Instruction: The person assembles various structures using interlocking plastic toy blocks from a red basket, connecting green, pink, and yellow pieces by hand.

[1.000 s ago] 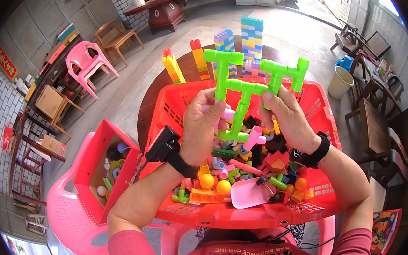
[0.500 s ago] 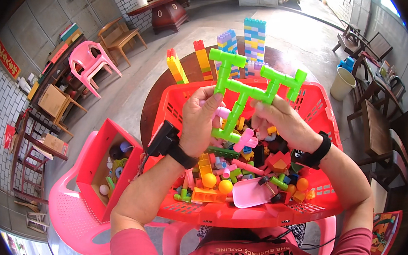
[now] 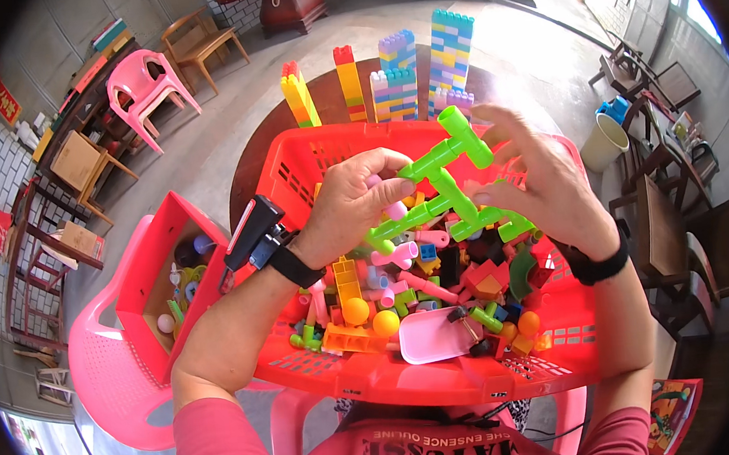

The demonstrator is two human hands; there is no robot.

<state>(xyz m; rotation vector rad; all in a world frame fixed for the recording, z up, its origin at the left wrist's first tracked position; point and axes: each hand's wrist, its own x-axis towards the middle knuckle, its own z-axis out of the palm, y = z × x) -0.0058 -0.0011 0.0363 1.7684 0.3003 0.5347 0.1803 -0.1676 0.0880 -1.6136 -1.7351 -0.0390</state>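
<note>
Green pipe frame (image 3: pixel 450 190) held by the left hand (image 3: pixel 360 200) over a red basket (image 3: pixel 413 383).
One end is pinched between left thumb and fingers, the frame extending to that hand's right; a pink pipe (image 3: pixel 396 211) is seen beside the thumb. The right hand (image 3: pixel 538 182) is spread beside the frame; contact cannot be told. Toy pieces (image 3: pixel 426 287) are heaped below both hands.

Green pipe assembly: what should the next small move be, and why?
I'd probably close the right hand gently on the green pipe assembly to steady it: the left hand grips its left side, while the right hand is spread open by its right side.
</note>
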